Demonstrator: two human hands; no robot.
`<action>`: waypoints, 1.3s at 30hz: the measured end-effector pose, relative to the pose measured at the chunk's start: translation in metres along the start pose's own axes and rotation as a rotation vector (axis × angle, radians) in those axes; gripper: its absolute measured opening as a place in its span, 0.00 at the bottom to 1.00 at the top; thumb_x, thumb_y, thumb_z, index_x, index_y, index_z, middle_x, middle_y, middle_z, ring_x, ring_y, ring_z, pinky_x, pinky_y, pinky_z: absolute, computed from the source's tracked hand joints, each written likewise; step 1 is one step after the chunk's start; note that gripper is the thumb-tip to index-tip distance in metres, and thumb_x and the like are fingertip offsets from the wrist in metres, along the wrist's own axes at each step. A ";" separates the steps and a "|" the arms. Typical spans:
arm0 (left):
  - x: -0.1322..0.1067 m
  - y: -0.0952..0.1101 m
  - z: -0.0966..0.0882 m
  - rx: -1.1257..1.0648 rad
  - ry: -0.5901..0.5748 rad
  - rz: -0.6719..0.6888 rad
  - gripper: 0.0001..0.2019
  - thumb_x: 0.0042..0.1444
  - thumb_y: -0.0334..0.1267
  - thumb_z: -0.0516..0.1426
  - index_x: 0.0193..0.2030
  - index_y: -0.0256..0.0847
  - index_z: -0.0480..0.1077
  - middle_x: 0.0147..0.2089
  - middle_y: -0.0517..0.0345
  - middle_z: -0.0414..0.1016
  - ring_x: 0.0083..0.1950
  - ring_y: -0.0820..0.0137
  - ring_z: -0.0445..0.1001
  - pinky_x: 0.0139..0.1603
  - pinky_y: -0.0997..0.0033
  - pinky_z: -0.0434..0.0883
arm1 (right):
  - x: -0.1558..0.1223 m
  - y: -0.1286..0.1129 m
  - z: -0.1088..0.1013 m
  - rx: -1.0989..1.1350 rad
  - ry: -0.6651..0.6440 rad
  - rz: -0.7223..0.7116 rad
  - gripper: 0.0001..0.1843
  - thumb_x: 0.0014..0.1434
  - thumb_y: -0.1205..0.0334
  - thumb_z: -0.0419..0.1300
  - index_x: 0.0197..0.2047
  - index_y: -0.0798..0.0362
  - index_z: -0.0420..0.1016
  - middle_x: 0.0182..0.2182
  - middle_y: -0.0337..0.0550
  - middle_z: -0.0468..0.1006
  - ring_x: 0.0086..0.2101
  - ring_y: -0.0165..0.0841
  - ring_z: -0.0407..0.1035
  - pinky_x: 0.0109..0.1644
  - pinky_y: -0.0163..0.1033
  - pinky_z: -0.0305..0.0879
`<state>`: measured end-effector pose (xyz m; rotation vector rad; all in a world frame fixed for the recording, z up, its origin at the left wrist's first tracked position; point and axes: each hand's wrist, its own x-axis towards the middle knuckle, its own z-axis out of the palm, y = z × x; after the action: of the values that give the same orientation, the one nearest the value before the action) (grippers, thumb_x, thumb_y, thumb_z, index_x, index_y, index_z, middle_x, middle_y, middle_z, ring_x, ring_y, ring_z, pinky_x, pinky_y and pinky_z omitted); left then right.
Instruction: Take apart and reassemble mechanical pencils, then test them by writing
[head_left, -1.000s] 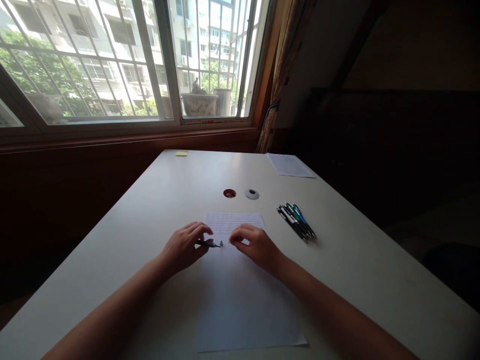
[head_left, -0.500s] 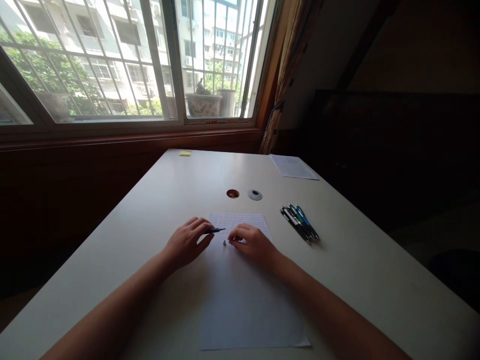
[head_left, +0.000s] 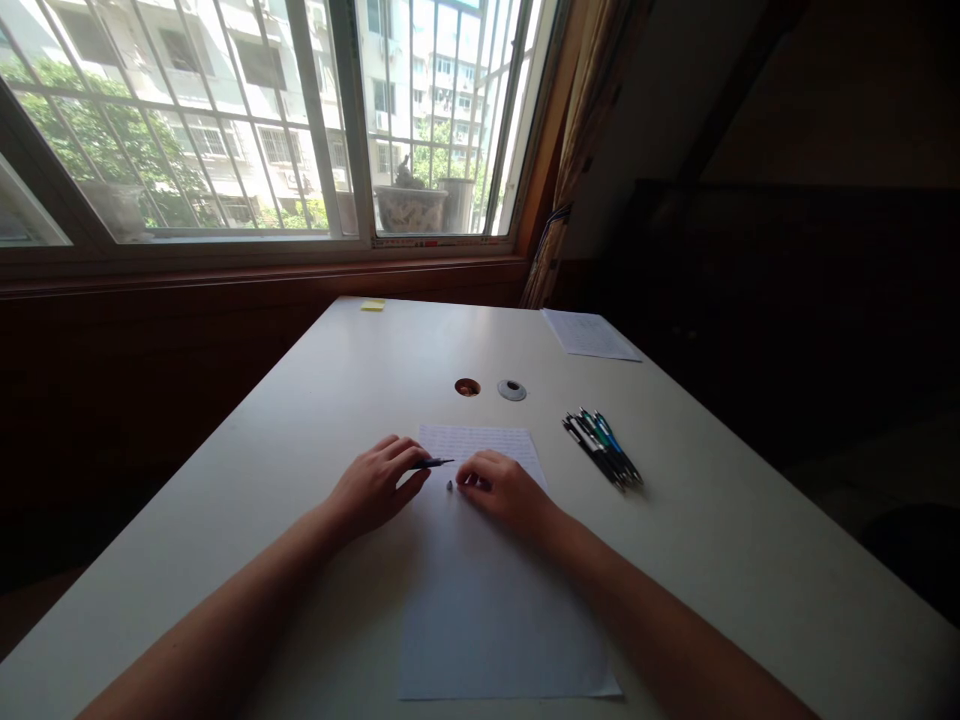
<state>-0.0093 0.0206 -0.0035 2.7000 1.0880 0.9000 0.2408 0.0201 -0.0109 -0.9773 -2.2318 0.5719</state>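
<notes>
Between thumb and fingers, my left hand (head_left: pixel 381 482) holds a dark pen (head_left: pixel 431 463), its thin tip pointing right toward my other hand. Just to the right, my right hand (head_left: pixel 504 487) rests low over the sheet with fingers curled in and the thumb close to them; whether anything is inside cannot be made out. A small grey piece (head_left: pixel 449 485), perhaps a pen's tip cone, stands on the paper beside the right fingertips. Under both hands lies a white sheet of paper (head_left: pixel 502 620), with written lines on its far part.
Several pens (head_left: pixel 602 448) lie in a bunch on the white table (head_left: pixel 300 420), right of the paper. Further back are a round cable hole (head_left: pixel 467 387) and its grey cover (head_left: pixel 512 390). Yellow sticky notes (head_left: pixel 373 305) and a paper stack (head_left: pixel 592 334) lie along the far edge.
The right fingers have shifted very slightly. The pen stays in my left hand, and the view has moved a little.
</notes>
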 end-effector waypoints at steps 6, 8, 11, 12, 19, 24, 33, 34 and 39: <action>-0.001 -0.001 0.000 0.011 -0.024 -0.006 0.09 0.66 0.37 0.53 0.50 0.42 0.70 0.47 0.52 0.75 0.47 0.63 0.71 0.47 0.62 0.72 | 0.000 0.003 -0.001 -0.002 -0.008 0.036 0.08 0.56 0.72 0.64 0.39 0.50 0.75 0.35 0.40 0.76 0.35 0.33 0.70 0.41 0.38 0.68; -0.001 -0.002 0.001 0.015 -0.030 -0.003 0.09 0.66 0.37 0.53 0.50 0.42 0.70 0.47 0.51 0.75 0.47 0.63 0.71 0.47 0.63 0.72 | -0.001 0.003 -0.007 0.003 0.002 0.047 0.09 0.56 0.70 0.65 0.40 0.51 0.75 0.36 0.41 0.76 0.35 0.33 0.70 0.41 0.39 0.69; -0.001 -0.002 0.001 0.031 -0.040 -0.003 0.09 0.66 0.37 0.53 0.50 0.43 0.70 0.47 0.52 0.75 0.47 0.63 0.71 0.46 0.63 0.72 | -0.002 0.001 -0.017 -0.004 0.046 0.053 0.07 0.58 0.66 0.65 0.41 0.51 0.75 0.36 0.42 0.76 0.35 0.33 0.71 0.41 0.41 0.70; -0.001 -0.002 0.001 0.039 -0.043 -0.002 0.09 0.66 0.38 0.53 0.50 0.43 0.70 0.47 0.52 0.75 0.47 0.63 0.71 0.46 0.63 0.72 | -0.002 0.000 -0.021 -0.006 0.066 0.050 0.06 0.59 0.65 0.65 0.41 0.51 0.75 0.36 0.42 0.76 0.35 0.34 0.71 0.41 0.41 0.71; -0.002 0.003 0.002 0.125 -0.055 0.069 0.11 0.67 0.38 0.52 0.53 0.43 0.69 0.47 0.52 0.76 0.46 0.63 0.72 0.44 0.63 0.72 | -0.009 -0.016 -0.034 -0.047 0.097 0.015 0.05 0.63 0.64 0.62 0.43 0.51 0.75 0.39 0.44 0.77 0.37 0.35 0.72 0.40 0.40 0.72; -0.001 0.008 0.004 0.169 -0.075 0.110 0.11 0.67 0.38 0.52 0.54 0.43 0.69 0.45 0.53 0.76 0.43 0.64 0.72 0.42 0.64 0.73 | -0.012 -0.023 -0.027 -0.099 0.076 -0.040 0.08 0.62 0.64 0.63 0.46 0.50 0.75 0.40 0.45 0.77 0.41 0.37 0.71 0.43 0.42 0.71; -0.001 0.011 0.004 0.159 -0.087 0.134 0.11 0.68 0.37 0.52 0.54 0.43 0.69 0.44 0.53 0.76 0.42 0.65 0.72 0.41 0.65 0.73 | -0.009 -0.030 -0.022 -0.087 0.106 -0.095 0.03 0.63 0.67 0.62 0.40 0.51 0.76 0.35 0.43 0.77 0.37 0.36 0.71 0.42 0.41 0.67; -0.001 0.011 0.004 0.157 -0.086 0.135 0.11 0.68 0.37 0.52 0.54 0.43 0.69 0.44 0.53 0.76 0.42 0.65 0.73 0.41 0.65 0.73 | -0.009 -0.030 -0.022 -0.084 0.111 -0.095 0.03 0.63 0.67 0.62 0.40 0.51 0.76 0.35 0.43 0.77 0.37 0.36 0.71 0.42 0.41 0.67; -0.001 0.011 0.004 0.149 -0.064 0.123 0.11 0.68 0.38 0.52 0.54 0.43 0.69 0.45 0.54 0.77 0.42 0.64 0.73 0.40 0.65 0.73 | -0.010 -0.027 -0.024 -0.054 0.132 -0.083 0.04 0.64 0.66 0.60 0.41 0.50 0.76 0.36 0.44 0.77 0.38 0.36 0.71 0.43 0.41 0.68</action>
<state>-0.0012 0.0120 -0.0041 2.9232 1.0253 0.7722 0.2497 -0.0006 0.0188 -0.9176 -2.1680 0.4006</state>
